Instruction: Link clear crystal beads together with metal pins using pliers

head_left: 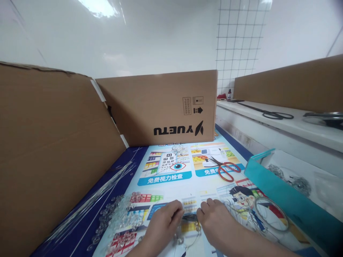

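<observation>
My left hand (167,217) is closed in a pinch low in the middle of the view; what lies between its fingertips is hidden. Just right of it, my right hand (216,217) has its fingers curled together, and a thin wire strung with clear beads (198,228) hangs at its fingertips. Between the hands a dark, pointed tool head (190,217) shows, its kind unclear. More clear beads (179,238) lie below, beside my left wrist. To the left spreads a heap of loose clear beads (123,214). Red-handled scissors (223,167) lie open beyond my right hand.
A bundle of thin straight wires (93,200) lies along the left. On the right are a wire coil (270,214) and a teal-sided box (278,192) holding wire bundles. Cardboard panels (160,107) stand behind and left. A ledge (257,107) carries black scissors (276,115).
</observation>
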A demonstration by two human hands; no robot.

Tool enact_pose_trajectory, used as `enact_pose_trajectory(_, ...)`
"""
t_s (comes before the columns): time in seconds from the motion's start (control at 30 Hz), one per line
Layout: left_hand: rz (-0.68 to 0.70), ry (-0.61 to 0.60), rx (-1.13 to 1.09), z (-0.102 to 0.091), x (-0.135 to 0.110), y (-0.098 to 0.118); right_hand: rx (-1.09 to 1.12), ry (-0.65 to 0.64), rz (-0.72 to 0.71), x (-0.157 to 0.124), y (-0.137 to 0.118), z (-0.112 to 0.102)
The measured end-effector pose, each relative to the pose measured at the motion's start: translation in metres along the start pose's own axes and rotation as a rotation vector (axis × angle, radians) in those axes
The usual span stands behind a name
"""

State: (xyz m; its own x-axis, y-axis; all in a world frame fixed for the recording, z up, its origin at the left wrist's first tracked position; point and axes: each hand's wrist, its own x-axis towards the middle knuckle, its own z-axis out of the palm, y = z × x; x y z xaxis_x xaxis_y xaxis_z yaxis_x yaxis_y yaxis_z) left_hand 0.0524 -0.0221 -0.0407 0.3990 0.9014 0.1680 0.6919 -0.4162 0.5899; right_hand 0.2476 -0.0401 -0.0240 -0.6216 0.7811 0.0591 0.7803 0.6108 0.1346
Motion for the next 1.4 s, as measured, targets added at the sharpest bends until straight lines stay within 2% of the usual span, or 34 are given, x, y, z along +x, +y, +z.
enact_pose_trajectory(0.7,-0.009,-0.062,0.090,0.002,-0.001,-0.003,0.011,-0.007,-0.002,0.000,0.003,0.006)
enact_pose_trajectory(1.03,0.039,-0.083,0.028,-0.009,0.002,-0.001,0.093,0.040,-0.009,0.001,0.012,0.008)
enact_pose_trajectory(1.4,0.062,-0.116,0.025,-0.010,0.003,-0.003,0.123,0.026,-0.005,0.001,0.014,0.014)
